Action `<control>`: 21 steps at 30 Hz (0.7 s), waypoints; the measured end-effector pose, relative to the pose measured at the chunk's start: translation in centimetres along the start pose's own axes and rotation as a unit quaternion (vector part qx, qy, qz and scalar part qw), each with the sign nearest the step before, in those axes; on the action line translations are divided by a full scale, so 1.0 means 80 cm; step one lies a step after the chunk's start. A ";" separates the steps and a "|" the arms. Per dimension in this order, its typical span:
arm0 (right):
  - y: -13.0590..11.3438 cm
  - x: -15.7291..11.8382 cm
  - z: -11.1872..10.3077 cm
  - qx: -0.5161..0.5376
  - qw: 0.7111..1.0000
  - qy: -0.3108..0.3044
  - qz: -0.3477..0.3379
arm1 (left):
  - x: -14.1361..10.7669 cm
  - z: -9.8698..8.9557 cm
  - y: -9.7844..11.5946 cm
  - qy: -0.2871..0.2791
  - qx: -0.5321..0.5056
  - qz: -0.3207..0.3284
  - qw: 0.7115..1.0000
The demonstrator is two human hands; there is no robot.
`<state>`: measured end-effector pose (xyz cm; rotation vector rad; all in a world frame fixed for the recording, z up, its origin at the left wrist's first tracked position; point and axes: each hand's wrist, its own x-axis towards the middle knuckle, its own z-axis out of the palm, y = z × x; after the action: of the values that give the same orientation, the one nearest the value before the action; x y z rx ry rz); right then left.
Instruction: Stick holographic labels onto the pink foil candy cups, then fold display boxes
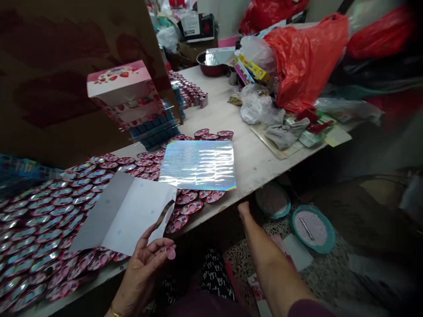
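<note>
"Rows of oval pieces (62, 201) at nine o'clock: why so tight?"

"Probably to fit more on the bench (253, 165). A folded white card (132, 211), eight o'clock, rests on them."

"The left hand (144, 259), at seven?"

"Half curled, thumb and fingertips pinching a small pink cup (170, 252), probably because it's tiny."

"The silver sheet (198, 165) near centre lies over pieces too. And the right hand (243, 208)?"

"Five o'clock, by the bench edge; fingers hidden, can't tell."

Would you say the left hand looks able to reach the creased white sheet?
Probably yes: the left hand is close beside the creased white sheet, though holding a small pink cup.
</note>
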<state>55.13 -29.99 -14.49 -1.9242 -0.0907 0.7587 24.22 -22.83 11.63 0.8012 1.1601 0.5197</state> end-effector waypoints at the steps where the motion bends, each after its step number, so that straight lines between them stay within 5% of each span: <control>1: 0.005 0.000 -0.004 -0.003 1.000 -0.016 0.016 | -0.001 -0.003 0.000 0.015 -0.005 0.002 1.000; 7: 0.041 -0.077 -0.050 0.015 0.986 -0.104 0.130 | -0.019 -0.016 0.003 0.052 -0.022 0.003 0.998; 11: 0.036 -0.165 -0.043 0.053 0.969 -0.168 0.171 | -0.036 0.000 0.010 0.035 0.004 -0.005 0.999; 15: -0.020 -0.252 -0.005 0.110 0.953 -0.238 0.150 | -0.043 0.020 0.014 -0.017 0.041 -0.021 0.999; 18: -0.075 -0.306 0.009 0.193 0.914 -0.352 0.055 | -0.043 0.030 0.007 -0.050 0.066 -0.027 0.996; 21: -0.113 -0.336 0.006 0.207 0.911 -0.357 -0.026 | -0.041 0.036 -0.006 -0.072 0.085 -0.039 0.993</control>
<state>35.76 -35.57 5.48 -1.1677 -0.3938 1.3006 25.82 -26.28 13.73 0.9198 1.1071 0.2954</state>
